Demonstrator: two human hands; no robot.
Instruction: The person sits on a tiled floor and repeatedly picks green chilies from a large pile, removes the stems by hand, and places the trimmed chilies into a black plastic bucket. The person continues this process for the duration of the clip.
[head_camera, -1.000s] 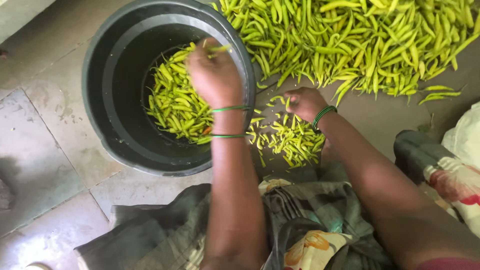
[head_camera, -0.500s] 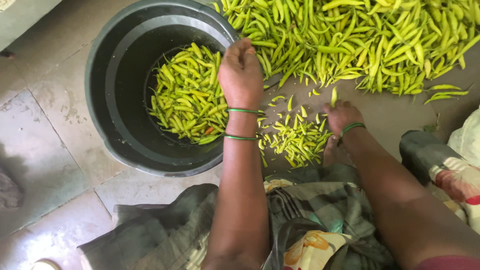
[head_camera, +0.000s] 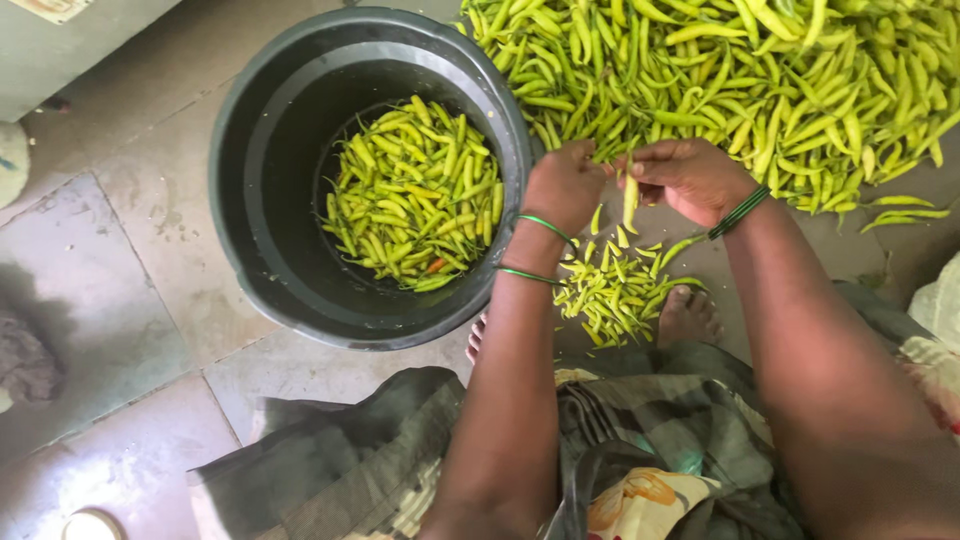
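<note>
The big heap of green chillies spreads over the tiled floor at the top right, the long pods lying loose and crossing one another. Left of it stands a round black bucket, upright, with a layer of chillies in the bucket covering its bottom; one reddish pod shows among them. Between the bucket and the person's bare foot lies a small pile of stems and short bits, just beside the bucket's wall.

Above that pile both hands meet. The left hand, with two green bangles on the wrist, is curled shut, close against the right; whether its fingers pinch anything I cannot tell. The right hand, also with a green bangle, has its fingers pinched on a single chilli, which hangs down pale and upright from the fingertips.

By its looks a pod like this is very light, smooth-skinned and a little slick, firm yet bendable, and likely to snap or bruise if squeezed hard. The best hold seems to be near the stem end, between thumb and forefinger, with the other hand taking the stalk.
</note>
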